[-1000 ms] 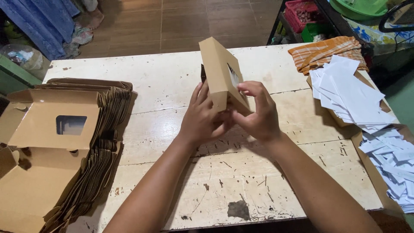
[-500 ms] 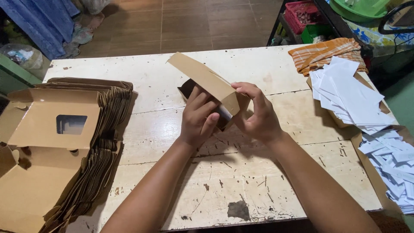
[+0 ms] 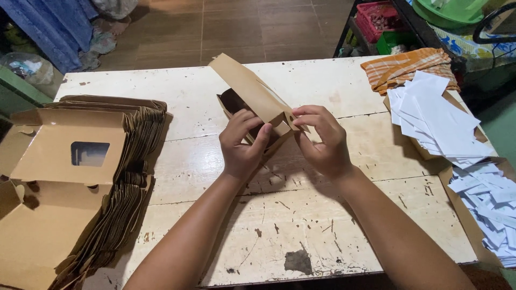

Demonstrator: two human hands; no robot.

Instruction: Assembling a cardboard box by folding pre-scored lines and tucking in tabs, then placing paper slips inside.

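Both hands, left point(image 3: 243, 144) and right point(image 3: 322, 140), grip clamped on brown box point(image 3: 252, 94), flat cartons point(image 3: 102, 177) leftward.

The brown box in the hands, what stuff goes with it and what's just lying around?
With the work: brown box, left hand, right hand, stack of flat brown boxes.

Lying about: orange striped cloth, white paper sheets, green basin, red basket.

Soft, even overhead light keeps the cream counter point(image 3: 301, 225) bright and sharp, with faint shadows beneath the forearms, no glare, and dimmer floor beyond its far edge.
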